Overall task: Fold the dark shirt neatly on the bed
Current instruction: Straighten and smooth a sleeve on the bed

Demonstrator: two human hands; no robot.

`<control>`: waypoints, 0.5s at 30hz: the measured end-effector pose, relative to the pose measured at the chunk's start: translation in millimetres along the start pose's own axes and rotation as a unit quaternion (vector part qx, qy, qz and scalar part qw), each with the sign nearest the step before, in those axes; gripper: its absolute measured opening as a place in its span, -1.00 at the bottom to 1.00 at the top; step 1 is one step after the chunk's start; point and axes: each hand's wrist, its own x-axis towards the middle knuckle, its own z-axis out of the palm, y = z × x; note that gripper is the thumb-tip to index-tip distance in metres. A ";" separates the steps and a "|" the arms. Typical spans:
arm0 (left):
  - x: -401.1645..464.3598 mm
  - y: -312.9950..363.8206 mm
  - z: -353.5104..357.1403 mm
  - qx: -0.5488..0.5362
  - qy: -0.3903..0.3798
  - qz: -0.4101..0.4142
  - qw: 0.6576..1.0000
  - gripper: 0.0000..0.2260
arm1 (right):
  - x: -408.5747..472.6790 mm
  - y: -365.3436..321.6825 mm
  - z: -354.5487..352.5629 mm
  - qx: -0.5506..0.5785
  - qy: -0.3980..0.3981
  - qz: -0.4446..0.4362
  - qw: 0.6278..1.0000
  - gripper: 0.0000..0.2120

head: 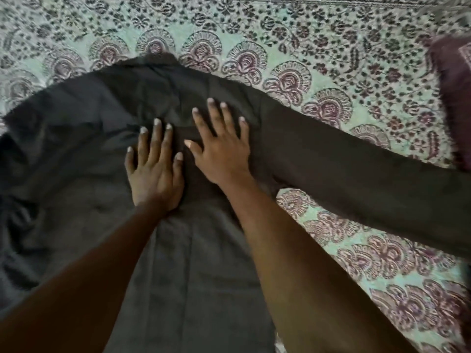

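Both hands lie flat, gripping nothing — right hand (pixel 224 151) nearer the sleeve (pixel 356 169) stretching toward four o'clock across the dark shirt (pixel 76 149).

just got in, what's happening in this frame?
A person is laying a dark shirt out on a bed with a patterned bedspread. The left hand and right hand press flat, fingers spread, on the chest area. One sleeve stretches out to the right. No fold is visible yet.

left hand (pixel 155 171) and right hand (pixel 221 149) side by side, palms down, fingers spread, both forearms extended forward
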 end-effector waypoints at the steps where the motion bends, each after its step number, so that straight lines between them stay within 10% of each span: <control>1: 0.5 -0.1 -0.3 0.003 0.002 -0.001 1.000 -0.44 | 2.4 8.7 -2.3 -0.012 0.012 0.015 1.000 -0.33; 12: -0.5 2.2 -2.7 -0.003 -0.012 -0.004 1.000 -0.38 | -16.1 112.7 -35.7 -0.029 0.076 0.274 0.958 -0.26; 15: -0.1 -0.6 -2.3 -0.007 -0.014 -0.002 1.000 -0.38 | -4.3 70.8 -33.7 -0.043 0.092 0.141 0.985 -0.29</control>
